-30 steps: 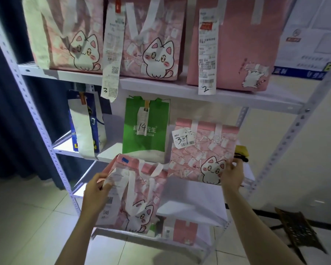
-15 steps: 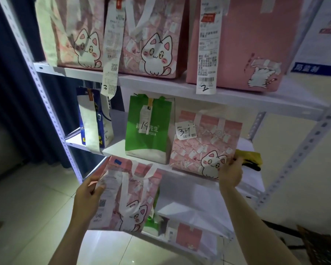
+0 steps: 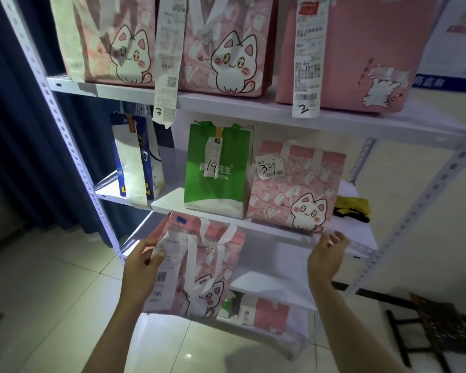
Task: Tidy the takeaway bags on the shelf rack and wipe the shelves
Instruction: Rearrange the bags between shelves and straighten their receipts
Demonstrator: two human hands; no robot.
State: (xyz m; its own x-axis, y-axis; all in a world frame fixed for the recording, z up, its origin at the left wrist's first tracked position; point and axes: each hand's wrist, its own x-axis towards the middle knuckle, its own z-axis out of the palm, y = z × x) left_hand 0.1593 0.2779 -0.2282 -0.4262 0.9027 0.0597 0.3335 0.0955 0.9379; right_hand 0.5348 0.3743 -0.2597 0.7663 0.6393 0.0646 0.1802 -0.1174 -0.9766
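Observation:
My left hand [image 3: 143, 267] grips the left edge of a pink cat-print takeaway bag [image 3: 199, 267] with a receipt, held in the air in front of the rack below the middle shelf [image 3: 280, 230]. My right hand [image 3: 327, 257] hovers with loosely curled fingers just below the front edge of that shelf, holding nothing. On the middle shelf stand a blue and white bag [image 3: 137, 162], a green bag [image 3: 217, 170] tagged 14 and a pink cat bag [image 3: 293, 184] tagged 34. A yellow cloth [image 3: 353, 208] lies to their right.
The top shelf [image 3: 253, 106] carries three large pink cat bags with long receipts hanging down. A lower shelf [image 3: 275, 286] shows below, with more bags [image 3: 269, 310] under it. White perforated uprights frame the rack. A dark stool [image 3: 436, 324] stands on the tiled floor at right.
My right hand has let go of the pink bag tagged 34 and dropped below the shelf edge. My left hand keeps hold of its bag, and the view has moved closer.

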